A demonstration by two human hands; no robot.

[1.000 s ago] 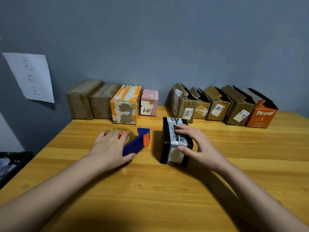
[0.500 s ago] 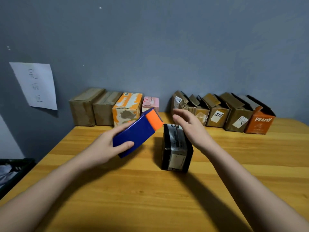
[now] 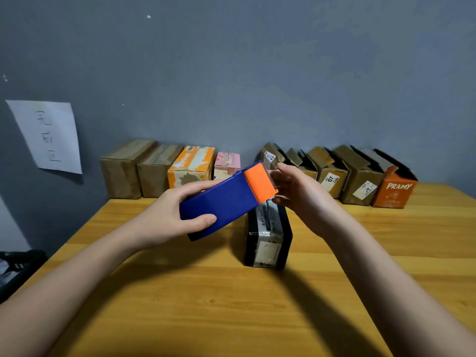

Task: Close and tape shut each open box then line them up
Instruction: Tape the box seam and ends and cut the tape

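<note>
Above the counter, head view: the left hand [image 3: 164,222] grips the blue tape dispenser [image 3: 224,202] round its body.
Right hand: the right hand [image 3: 301,199] has fingers at the orange cutter end [image 3: 260,184], probably pinching the tape's end; the view is too poor to be sure.
Black box: the black box [image 3: 268,240] stands closed on the counter [image 3: 231,305], under the hands.
Handling: light, stiff card; steady it by its sides.
Change: the dispenser is now higher, and the right hand has reached it.
</note>
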